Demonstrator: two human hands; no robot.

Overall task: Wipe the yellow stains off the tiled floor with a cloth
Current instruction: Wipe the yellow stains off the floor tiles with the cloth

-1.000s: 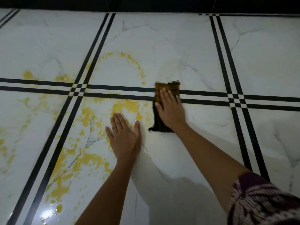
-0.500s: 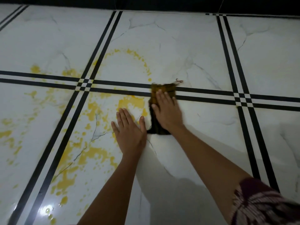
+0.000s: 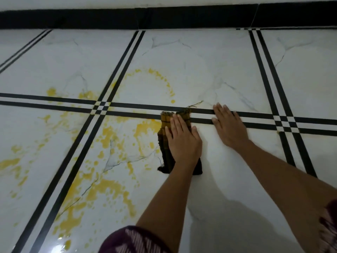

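A dark brown and yellow checked cloth (image 3: 165,150) lies on the white marble-pattern tiled floor (image 3: 182,70), its far end on the black double line. My left hand (image 3: 182,141) presses flat on the cloth, fingers pointing away from me. My right hand (image 3: 228,125) rests flat and open on the bare tile just to the right, fingers across the black lines, holding nothing. Yellow stains (image 3: 144,130) begin right at the cloth's left edge and spread left and toward me (image 3: 102,189). A thin yellow arc (image 3: 164,79) marks the far tile.
A black skirting band (image 3: 164,19) runs along the wall at the top. Black double lines (image 3: 269,88) cross the floor between tiles. More yellow splashes (image 3: 11,163) reach the left edge. A wet glare spot (image 3: 56,249) shines at the bottom left.
My right hand has come off the cloth and now lies on the tile to its right. My left hand has moved from the stained tile onto the cloth. The view has tilted up.
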